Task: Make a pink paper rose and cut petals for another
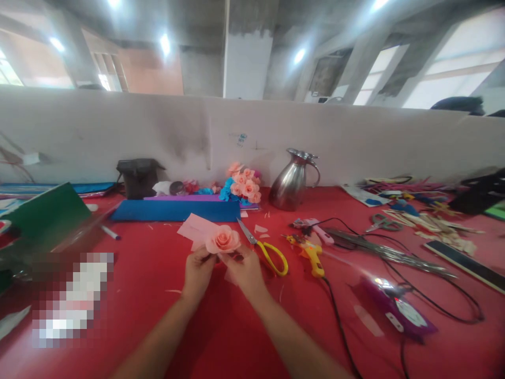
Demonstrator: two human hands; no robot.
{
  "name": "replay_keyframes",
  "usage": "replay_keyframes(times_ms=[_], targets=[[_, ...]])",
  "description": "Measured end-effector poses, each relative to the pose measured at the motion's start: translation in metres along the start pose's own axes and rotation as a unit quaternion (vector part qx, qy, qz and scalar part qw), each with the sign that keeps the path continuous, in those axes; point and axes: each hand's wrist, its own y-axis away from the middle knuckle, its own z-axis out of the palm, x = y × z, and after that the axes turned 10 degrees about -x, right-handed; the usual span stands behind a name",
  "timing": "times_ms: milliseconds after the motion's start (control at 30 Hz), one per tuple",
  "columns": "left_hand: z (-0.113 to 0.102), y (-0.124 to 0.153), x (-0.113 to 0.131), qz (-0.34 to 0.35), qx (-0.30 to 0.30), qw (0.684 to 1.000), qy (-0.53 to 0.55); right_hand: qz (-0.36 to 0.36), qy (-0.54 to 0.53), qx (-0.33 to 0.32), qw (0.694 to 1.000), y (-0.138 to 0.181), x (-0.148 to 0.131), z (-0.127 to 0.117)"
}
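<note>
A pink paper rose (pixel 223 239) is held up over the red table (pixel 158 295) between both my hands. My left hand (pixel 198 271) pinches its base from the left, fingers closed. From the right, my right hand (pixel 243 268) grips the underside of the flower, fingers also closed. Pale pink paper sheets (pixel 194 228) lie just behind the rose. Yellow-handled scissors (pixel 265 248) rest right beside my right hand.
A yellow glue gun (pixel 310 254) with a black cord, a pink glue gun (pixel 315 229), a bundle of wires (pixel 379 251) and a purple device (pixel 398 308) lie to the right. A steel jug (pixel 292 180), finished paper roses (pixel 243 187) and a blue sheet (pixel 177 210) stand behind. Green card (pixel 43 216) at left.
</note>
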Motion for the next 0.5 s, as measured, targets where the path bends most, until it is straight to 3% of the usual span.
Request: replay_keyframes(times_ms=[133,267,500], targets=[[0.0001,0.0003,0.0023,0.030,-0.012,0.999,-0.032,0.018,0.025,0.040,0.999,-0.0008,0.0083,0.0004],[-0.0018,-0.0005,-0.0035,0.051,-0.016,0.997,-0.060,-0.010,0.006,0.042,0.999,-0.0008,0.0095,0.0007],[0.0017,0.0003,-0.0034,0.000,-0.050,0.997,-0.051,-0.033,-0.042,0.039,0.998,-0.0003,0.0058,-0.0026]])
